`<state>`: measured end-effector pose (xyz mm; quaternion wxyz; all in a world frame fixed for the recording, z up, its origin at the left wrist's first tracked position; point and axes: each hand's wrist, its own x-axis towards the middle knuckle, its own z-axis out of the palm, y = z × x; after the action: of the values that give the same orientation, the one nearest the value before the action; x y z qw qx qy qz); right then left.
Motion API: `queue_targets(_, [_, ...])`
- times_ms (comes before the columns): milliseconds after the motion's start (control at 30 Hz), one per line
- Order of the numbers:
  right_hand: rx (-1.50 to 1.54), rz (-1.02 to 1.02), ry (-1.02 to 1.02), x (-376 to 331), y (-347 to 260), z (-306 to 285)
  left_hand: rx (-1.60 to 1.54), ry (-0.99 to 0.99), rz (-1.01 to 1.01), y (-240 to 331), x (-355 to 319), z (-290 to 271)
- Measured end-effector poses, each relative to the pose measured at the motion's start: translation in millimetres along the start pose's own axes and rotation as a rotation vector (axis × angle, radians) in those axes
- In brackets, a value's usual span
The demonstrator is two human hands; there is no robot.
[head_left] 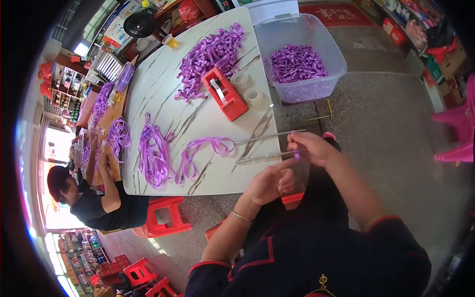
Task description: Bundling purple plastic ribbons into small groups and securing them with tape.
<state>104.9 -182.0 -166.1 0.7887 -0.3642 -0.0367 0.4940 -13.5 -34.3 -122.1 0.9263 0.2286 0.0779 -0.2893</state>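
Note:
Just past the table's right edge, my right hand [314, 148] is closed in a pinch beside a small bit of purple ribbon [297, 155] and the ends of two thin metal rods. My left hand [274, 184] is below it, fingers curled and fingertips close to the lower rod [262, 158]; what they hold is hidden. The upper rod [262, 136] reaches over the table to a loop of long purple ribbon [220, 145], which trails left across the marbled top. A larger bundle of purple ribbon [154, 153] lies farther left.
On the white table [148, 89] are a heap of folded purple ribbon pieces [210, 57], a red tape dispenser [225, 94], tape rolls [252, 95] and a cup [170, 41]. A clear bin [307, 89] holds more pieces. A person [99, 198] works at left near red stools [161, 217].

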Motion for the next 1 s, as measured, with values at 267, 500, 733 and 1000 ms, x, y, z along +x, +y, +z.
queue_targets(267, [-0.441, -0.197, 0.304, -86.3, -44.5, 13.2, 0.596, -0.008, 0.028, 8.0, 1.5, 11.5])
queue_targets(500, [-0.494, -0.189, -0.097, -95.6, -38.3, 76.9, 0.968, -0.202, 0.219, 41.7, 10.9, 61.7])
queue_targets(733, [-0.524, -0.241, 0.039, -83.5, -30.1, 89.3, 0.927, -0.09, 0.303, 60.6, -9.2, 46.0])
queue_targets(1000, [-1.051, -0.645, 0.374, -72.1, -14.6, 133.6, 0.847, -0.019, 0.451, 65.9, -21.5, 29.0])
